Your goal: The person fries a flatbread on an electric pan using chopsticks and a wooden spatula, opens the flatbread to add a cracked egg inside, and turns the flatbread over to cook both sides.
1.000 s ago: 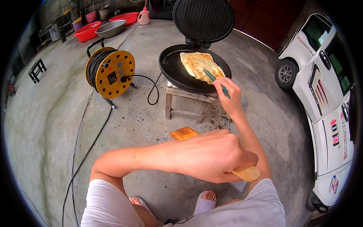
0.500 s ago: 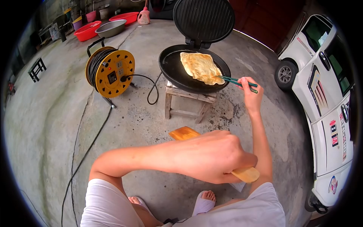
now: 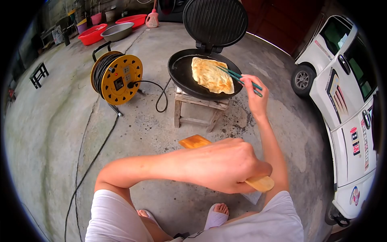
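Note:
A browned flatbread lies in the round black electric griddle, whose ridged lid stands raised behind it. My right hand is closed around a pair of green chopsticks; their tips reach onto the upper right part of the flatbread. Close to the camera, my left hand is shut in a fist on a wooden spatula. The spatula's flat blade shows beyond the wrist, and its handle end sticks out past the fist. Its middle is hidden behind the hand.
The griddle rests on a small wooden stool. Left of it stands a yellow cable reel with black cords on the concrete floor. Red basins and a grey basin sit farther back. A white vehicle stands at the right.
My right hand has moved slightly left and up, and the chopstick tips have gone from the flatbread's lower right corner to its upper right part. My left hand stays nearly in place.

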Demonstrator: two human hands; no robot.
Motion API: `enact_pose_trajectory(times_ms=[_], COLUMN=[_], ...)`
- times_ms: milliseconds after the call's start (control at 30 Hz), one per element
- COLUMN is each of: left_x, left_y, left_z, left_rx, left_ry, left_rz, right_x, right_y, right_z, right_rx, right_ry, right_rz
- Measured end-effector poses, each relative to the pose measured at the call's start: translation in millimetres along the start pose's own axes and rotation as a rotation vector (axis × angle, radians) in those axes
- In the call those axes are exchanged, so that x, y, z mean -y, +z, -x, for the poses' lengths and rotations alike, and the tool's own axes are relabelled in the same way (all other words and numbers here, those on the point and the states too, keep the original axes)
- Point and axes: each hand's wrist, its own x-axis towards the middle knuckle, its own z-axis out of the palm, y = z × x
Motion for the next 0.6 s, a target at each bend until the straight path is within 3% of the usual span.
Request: enact_pose_trajectory(times_ms=[233,600], left_x=[-1.8,4.5], left_y=[0.1,-3.3], left_z=[0.0,3.6], left_rx=[0.008,-0.010], left_ry=[-0.009,-0.002], left_rz=[-0.017,-0.002], right_x=[-33.3,-17.2], right_y=[38.6,-1.8], right_z=[-21.1,-2.9], right_rx=[0.186,-0.049], right_ry=[-0.054,0.079], right_rz=[0.227,-0.024])
